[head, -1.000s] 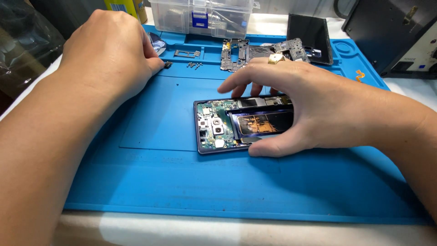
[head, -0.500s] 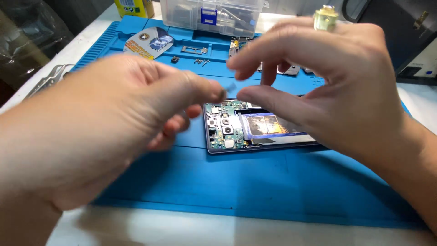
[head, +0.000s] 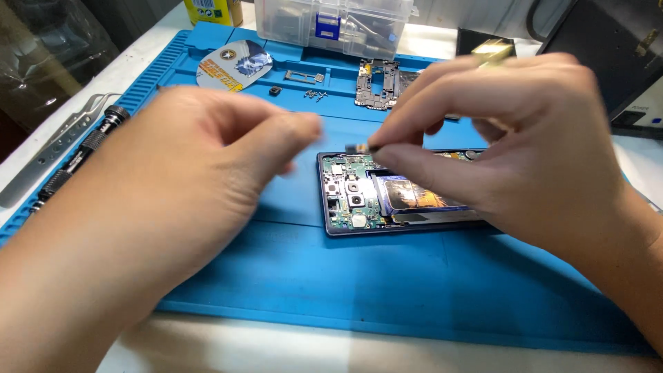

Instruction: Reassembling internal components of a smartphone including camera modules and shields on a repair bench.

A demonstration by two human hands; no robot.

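Above the opened phone [head: 387,197], right hand [head: 511,138] pinches a tiny part [head: 358,147]; left hand [head: 200,166] loosely curled, empty.

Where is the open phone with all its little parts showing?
In the head view, the opened phone lies on the blue mat, just right of the middle. It sits below the right hand, with the left hand to its left.

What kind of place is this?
Probably a phone repair bench: an opened phone lies on a blue work mat, with tweezers and a clear parts box nearby.
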